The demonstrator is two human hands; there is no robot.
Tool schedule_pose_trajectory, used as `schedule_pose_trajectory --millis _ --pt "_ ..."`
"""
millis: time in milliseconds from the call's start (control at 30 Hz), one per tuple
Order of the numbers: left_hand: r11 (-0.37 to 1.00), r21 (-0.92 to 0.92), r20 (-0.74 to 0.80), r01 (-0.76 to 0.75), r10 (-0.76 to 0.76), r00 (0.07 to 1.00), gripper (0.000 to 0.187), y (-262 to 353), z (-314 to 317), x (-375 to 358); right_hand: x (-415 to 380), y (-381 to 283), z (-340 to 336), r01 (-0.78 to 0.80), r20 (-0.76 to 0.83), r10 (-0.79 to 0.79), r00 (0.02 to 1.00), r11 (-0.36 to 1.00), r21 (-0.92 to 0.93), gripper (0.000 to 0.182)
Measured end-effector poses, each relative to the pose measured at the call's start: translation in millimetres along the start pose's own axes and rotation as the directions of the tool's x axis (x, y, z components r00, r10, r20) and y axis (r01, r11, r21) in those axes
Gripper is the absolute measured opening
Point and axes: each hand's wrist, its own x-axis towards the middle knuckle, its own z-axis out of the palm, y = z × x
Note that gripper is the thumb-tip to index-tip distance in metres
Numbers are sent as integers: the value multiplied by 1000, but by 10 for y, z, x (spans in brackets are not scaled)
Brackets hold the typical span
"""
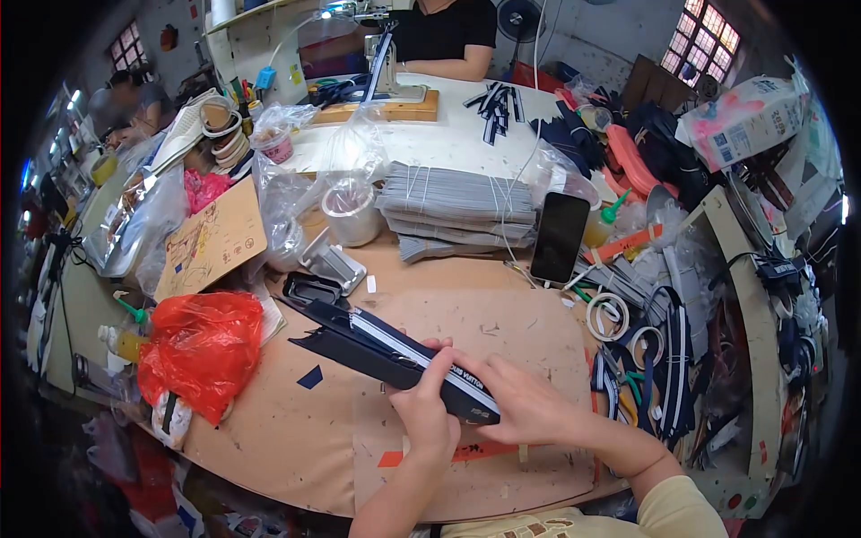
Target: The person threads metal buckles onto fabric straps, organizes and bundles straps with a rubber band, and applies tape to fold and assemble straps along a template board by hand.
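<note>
At lower centre of the frame, 2 hands pinch a stack of dark strips (395, 345): left hand (423, 408) steadies it with fingers closed around, right hand (525, 403) presses the near end, squaring edges on the workbench (502, 314).

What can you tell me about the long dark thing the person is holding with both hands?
The strip bundle is a long, flat stack of dark navy pieces with a white layer along its top edge and small white lettering near one end. It looks like leather or stiff fabric. It lies slantwise on the brown board, one end up-left, the other by the hands. The left hand pinches its near end, and the right hand presses beside it.
</note>
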Motion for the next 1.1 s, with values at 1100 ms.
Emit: schedule_pose_trajectory --millis 1100 --pt "-622 732 408 -277 76 910 73 853 329 3206 557 453 -868 -159 -236 276 932 894 419 66"
